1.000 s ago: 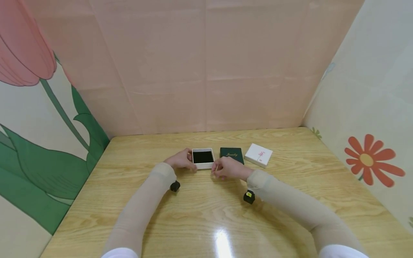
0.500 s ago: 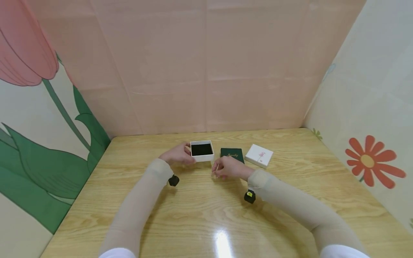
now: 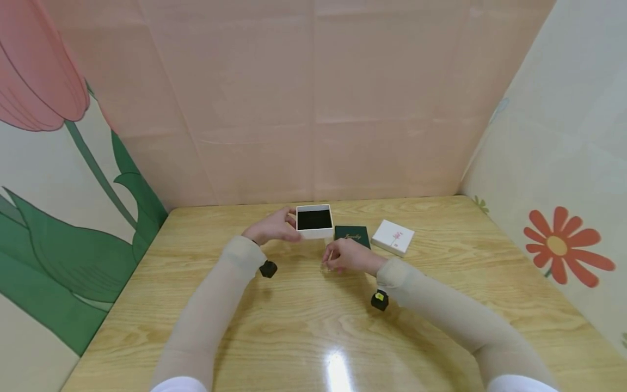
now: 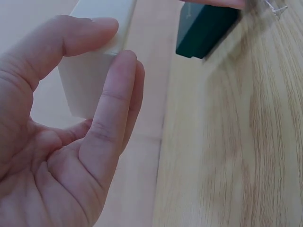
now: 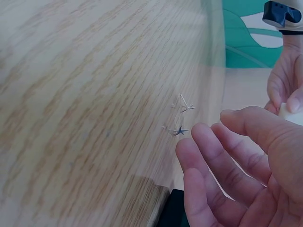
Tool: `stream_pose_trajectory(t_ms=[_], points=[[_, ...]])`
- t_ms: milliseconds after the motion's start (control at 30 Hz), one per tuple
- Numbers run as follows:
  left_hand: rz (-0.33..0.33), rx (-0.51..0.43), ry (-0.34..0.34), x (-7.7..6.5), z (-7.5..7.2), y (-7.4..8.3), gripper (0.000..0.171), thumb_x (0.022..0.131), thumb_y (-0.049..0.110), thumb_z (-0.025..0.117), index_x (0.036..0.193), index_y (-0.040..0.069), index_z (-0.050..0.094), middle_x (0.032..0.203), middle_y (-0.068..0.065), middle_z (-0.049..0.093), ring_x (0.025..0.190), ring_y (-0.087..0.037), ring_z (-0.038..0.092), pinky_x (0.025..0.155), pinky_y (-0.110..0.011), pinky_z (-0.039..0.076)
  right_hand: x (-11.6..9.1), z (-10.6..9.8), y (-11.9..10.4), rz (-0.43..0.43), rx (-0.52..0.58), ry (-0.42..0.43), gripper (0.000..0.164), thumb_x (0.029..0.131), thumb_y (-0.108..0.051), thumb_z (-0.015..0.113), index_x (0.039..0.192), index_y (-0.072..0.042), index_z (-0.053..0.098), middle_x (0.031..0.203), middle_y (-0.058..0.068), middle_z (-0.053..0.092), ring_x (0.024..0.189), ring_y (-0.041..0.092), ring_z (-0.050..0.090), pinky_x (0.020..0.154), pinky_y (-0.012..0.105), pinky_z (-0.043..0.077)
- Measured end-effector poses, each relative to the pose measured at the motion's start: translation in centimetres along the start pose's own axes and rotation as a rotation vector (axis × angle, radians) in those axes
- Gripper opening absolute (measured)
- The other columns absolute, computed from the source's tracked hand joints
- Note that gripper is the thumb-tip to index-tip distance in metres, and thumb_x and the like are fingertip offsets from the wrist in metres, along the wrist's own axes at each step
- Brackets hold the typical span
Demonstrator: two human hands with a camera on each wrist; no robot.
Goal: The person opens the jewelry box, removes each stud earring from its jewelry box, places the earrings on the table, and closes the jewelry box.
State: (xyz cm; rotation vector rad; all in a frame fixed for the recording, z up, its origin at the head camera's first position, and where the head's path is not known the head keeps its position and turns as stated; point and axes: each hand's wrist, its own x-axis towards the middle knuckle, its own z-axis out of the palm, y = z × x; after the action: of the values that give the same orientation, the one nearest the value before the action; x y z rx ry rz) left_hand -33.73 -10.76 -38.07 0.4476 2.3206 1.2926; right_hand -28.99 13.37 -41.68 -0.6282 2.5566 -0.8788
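Note:
My left hand [image 3: 274, 226] grips a white open-topped box [image 3: 314, 234] with a black lining, thumb on one side and fingers on the other. The box is held up above the table; in the left wrist view its pale wall [image 4: 87, 78] shows between thumb and fingers. My right hand [image 3: 351, 255] hovers low over the table just in front of the dark green box, fingers loosely bent and thumb apart from them. Past its fingertips in the right wrist view, two small star-shaped earrings [image 5: 180, 130] lie on the wood. Nothing shows between the right fingers.
A dark green box [image 3: 354, 232] with gold lettering lies behind my right hand, partly hidden by it. To its right is a flat white box [image 3: 393, 237] with a pink flower print. The wooden table [image 3: 303, 321] meets a pink backdrop [image 3: 254, 109] at its far edge.
My left hand has lifted the white open box off the table, moving it away from me and then slightly right, its open side tipping toward me. My right hand stays nearly still.

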Motion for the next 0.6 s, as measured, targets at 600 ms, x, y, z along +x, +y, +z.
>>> stream_pose_trajectory(t_ms=[600], points=[[0.002, -0.005, -0.005, 0.1, 0.0, -0.2, 0.087, 0.076, 0.018, 0.079, 0.145, 0.011, 0.027, 0.124, -0.013, 0.050, 0.106, -0.025, 0.053, 0.094, -0.039, 0.042, -2.2, -8.2, -0.2, 0.041, -0.067, -0.101, 0.034, 0.096, -0.026, 0.061, 0.124, -0.006, 0.058, 0.104, 0.017, 0.067, 0.089, 0.031, 0.064, 0.077, 0.041, 0.052]])
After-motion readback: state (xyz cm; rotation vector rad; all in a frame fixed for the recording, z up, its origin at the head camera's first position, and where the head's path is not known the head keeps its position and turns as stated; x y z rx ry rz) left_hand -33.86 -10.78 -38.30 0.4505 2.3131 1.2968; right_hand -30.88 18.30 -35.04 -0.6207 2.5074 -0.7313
